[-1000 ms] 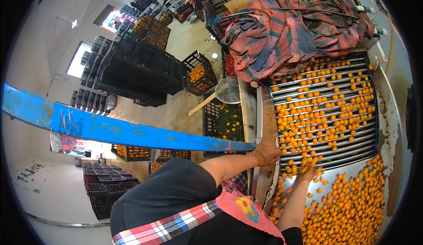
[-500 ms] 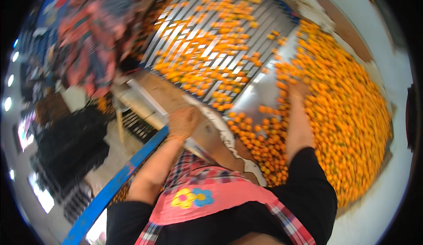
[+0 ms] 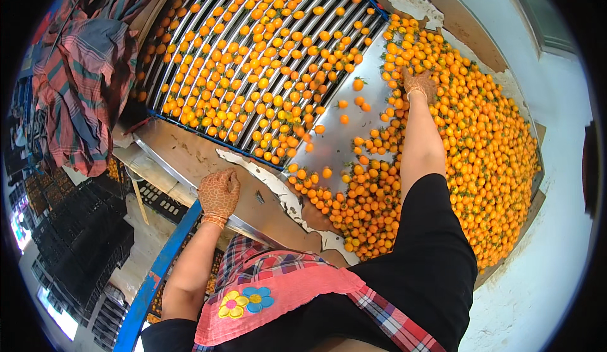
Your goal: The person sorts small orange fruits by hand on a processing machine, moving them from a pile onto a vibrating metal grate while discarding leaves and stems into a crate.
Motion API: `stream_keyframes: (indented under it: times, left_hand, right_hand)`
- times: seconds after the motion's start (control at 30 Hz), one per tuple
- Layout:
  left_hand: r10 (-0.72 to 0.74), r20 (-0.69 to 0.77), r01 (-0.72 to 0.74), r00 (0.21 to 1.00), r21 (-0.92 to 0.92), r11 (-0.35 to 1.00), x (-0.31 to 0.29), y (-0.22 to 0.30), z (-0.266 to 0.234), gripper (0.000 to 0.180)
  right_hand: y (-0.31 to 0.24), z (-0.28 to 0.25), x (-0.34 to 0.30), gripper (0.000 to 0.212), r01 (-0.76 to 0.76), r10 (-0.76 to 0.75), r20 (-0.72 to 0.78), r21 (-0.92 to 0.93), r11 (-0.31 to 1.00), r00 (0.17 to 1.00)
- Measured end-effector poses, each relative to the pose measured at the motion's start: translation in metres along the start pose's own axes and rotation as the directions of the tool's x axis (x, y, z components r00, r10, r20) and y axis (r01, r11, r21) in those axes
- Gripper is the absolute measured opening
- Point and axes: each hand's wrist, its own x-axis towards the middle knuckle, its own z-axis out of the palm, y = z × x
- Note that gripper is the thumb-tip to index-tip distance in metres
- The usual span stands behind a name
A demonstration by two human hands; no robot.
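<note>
My right hand (image 3: 421,86), in an orange patterned glove, reaches into a large heap of small orange cherry tomatoes (image 3: 480,162) with green stalk ends. Its thumb and fingers are apart, and the fingertips are partly sunk among the fruit. Left of it, a smooth metal plate (image 3: 335,124) carries a few loose tomatoes and leads to a bed of metal rollers (image 3: 297,32) scattered with many more. My left hand (image 3: 219,194), gloved alike, rests on the brown board (image 3: 190,153) with its fingers curled together; no object shows in it.
A blue bar (image 3: 155,276) slants past my left forearm. Plaid cloth (image 3: 88,80) hangs at the upper left. Dark stacked crates (image 3: 82,251) stand on the floor at left. Torn board edging (image 3: 278,191) borders the rollers and heap; a pale wall (image 3: 544,99) rises at right.
The view has shifted, carrying the scene leftward and upward. My right hand has moved farther away and deeper into the heap. My left hand stays on the board.
</note>
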Motion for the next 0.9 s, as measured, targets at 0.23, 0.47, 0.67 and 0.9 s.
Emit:
stream_keyframes:
  times: [0.23, 0.47, 0.67, 0.9]
  left_hand:
    - [0.013, -0.001, -0.013, 1.0, -0.024, 1.0, 0.003, 0.001, -0.001, 0.01]
    - [0.006, 0.031, -0.006, 1.0, -0.009, 1.0, 0.004, 0.002, -0.001, 0.01]
    - [0.027, 0.029, -0.027, 0.999, -0.011, 1.0, 0.005, 0.001, 0.0, 0.011]
    - [-0.018, 0.035, 0.018, 0.999, 0.01, 1.0, 0.006, 0.008, -0.003, 0.011]
  right_hand:
    - [-0.081, 0.059, 0.015, 0.07, 0.136, -0.53, 0.099, 0.912, 0.387, 0.842]
    - [-0.127, 0.056, -0.004, 0.047, 0.712, -0.698, -0.155, 0.237, 0.66, 0.699]
    - [-0.067, 0.096, -0.059, 0.063, 0.486, -0.485, 0.033, -0.044, 0.873, 0.874]
    - [-0.073, 0.14, -0.181, 0.064, 0.699, -0.699, 0.128, 0.052, 0.713, 0.703]
